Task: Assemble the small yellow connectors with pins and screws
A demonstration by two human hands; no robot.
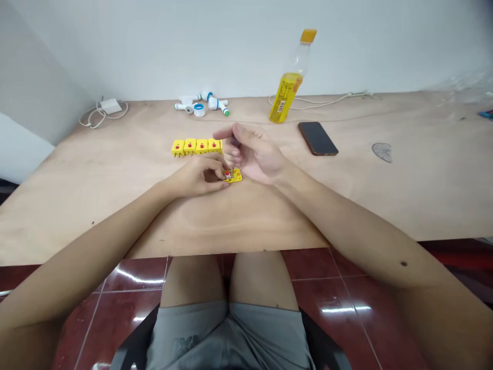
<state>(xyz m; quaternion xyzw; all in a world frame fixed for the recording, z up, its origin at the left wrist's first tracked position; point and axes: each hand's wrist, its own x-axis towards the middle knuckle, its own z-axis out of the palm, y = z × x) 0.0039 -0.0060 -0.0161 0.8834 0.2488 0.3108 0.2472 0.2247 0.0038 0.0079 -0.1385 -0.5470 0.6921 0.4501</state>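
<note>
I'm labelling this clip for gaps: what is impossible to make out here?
Head view only.
The tool: fingers of the right hand cover all but its thin shaft.
The yellow piece: partly under fingertips of the left hand, too small for detail.
The row of yellow pieces: right end hidden behind the right hand.
A coloured object: cut off by the right edge.
</note>
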